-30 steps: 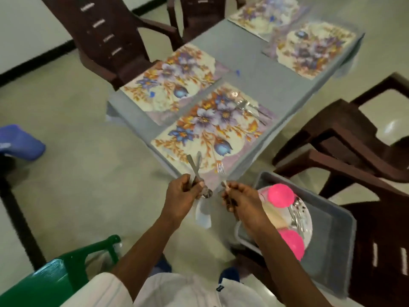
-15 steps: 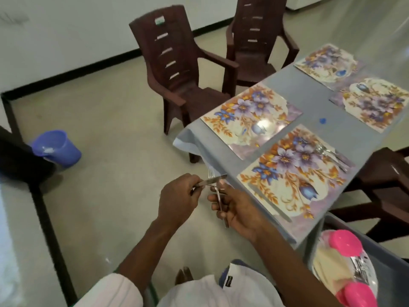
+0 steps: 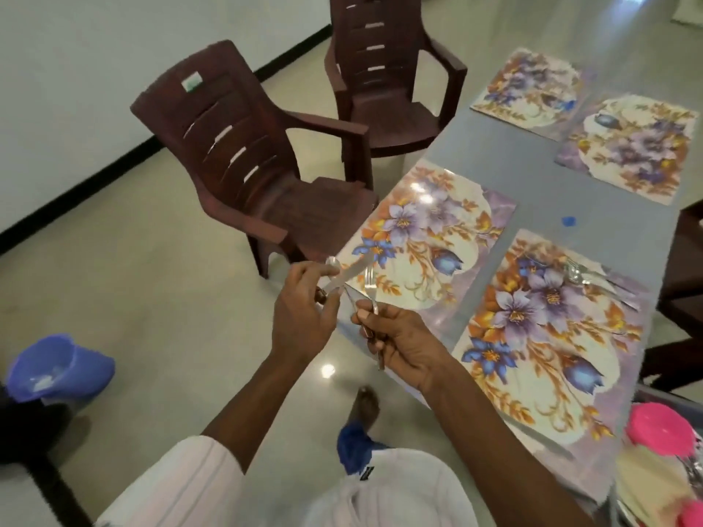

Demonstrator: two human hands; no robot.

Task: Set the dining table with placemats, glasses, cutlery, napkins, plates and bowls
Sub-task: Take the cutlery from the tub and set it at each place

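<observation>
Gripping blurred cutlery [image 3: 352, 271], left hand [image 3: 304, 317] and right hand [image 3: 403, 336] hide handles

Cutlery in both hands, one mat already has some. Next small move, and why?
Probably lay the knife from the left hand and the fork from the right hand on the near left placemat: it lies just ahead, nothing laid on it, while the near right placemat already holds cutlery.
</observation>
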